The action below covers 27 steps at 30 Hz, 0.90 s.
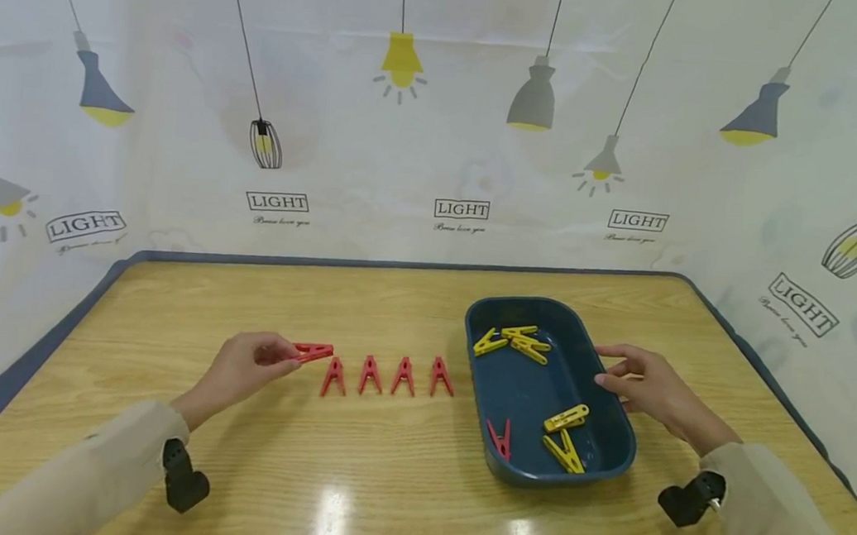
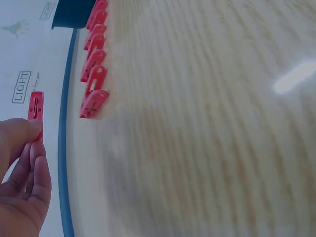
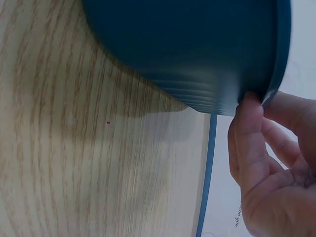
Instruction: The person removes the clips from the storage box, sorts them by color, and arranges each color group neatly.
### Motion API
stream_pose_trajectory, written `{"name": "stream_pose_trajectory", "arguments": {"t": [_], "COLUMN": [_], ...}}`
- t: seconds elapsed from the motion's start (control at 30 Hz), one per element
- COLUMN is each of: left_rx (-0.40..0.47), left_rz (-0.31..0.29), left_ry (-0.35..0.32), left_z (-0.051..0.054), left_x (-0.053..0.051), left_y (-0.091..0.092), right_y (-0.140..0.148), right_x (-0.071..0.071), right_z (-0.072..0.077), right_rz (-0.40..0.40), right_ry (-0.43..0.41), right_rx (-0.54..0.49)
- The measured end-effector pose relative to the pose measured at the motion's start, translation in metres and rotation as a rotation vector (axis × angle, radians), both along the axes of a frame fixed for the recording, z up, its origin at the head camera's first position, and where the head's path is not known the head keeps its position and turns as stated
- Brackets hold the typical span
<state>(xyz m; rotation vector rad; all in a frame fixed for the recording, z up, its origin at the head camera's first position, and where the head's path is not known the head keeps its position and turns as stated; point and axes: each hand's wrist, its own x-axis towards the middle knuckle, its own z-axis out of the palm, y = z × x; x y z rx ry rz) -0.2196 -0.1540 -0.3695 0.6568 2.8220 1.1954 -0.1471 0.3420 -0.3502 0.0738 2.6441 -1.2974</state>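
Note:
My left hand [image 1: 246,367] pinches a red clothespin [image 1: 313,351] between thumb and fingertips, just above the left end of a row of red clothespins [image 1: 369,374]. In the left wrist view, the held clothespin [image 2: 35,106] points up from the fingertips, off the tabletop. Several red clothespins form the row, their legs spread toward me. To their right is a dark blue plastic bin [image 1: 480,387]. My right hand [image 1: 647,390] grips its right rim; in the right wrist view the fingers [image 3: 249,133] meet the wall just beneath the lip.
Inside the bin lie several yellow clothespins [image 1: 563,451] and one red clothespin [image 1: 500,440] near its front left. The wooden table [image 1: 249,479] has a blue edge at the back and sides. A printed wall covering [image 1: 362,155] rises behind it. Each wrist wears a black camera [image 1: 184,476].

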Motion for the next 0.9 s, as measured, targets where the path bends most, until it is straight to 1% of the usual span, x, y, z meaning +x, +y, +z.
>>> {"name": "stream_pose_trajectory", "arguments": {"t": [0.23, 0.47, 0.63, 0.77, 0.9], "left_rx": [-0.031, -0.061, -0.100, -0.104, -0.099], "left_rz": [0.074, 0.152, 0.155, 0.145, 0.143], "left_ry": [-0.047, -0.112, -0.138, -0.136, -0.129], "left_z": [-0.008, -0.011, -0.017, -0.023, -0.025], "left_x": [0.005, 0.009, 0.009, 0.009, 0.009], "left_y": [-0.007, -0.013, -0.017, -0.018, -0.017], "right_y": [0.000, 0.000, 0.000, 0.001, 0.001], "right_x": [0.000, 0.000, 0.000, -0.001, -0.001], "right_z": [-0.001, 0.001, 0.001, 0.000, -0.001], "right_rz": [0.000, -0.001, 0.000, 0.000, -0.001], "right_ry": [0.001, 0.001, -0.001, -0.004, -0.006], "right_rx": [0.002, 0.004, 0.006, 0.004, 0.006]}}
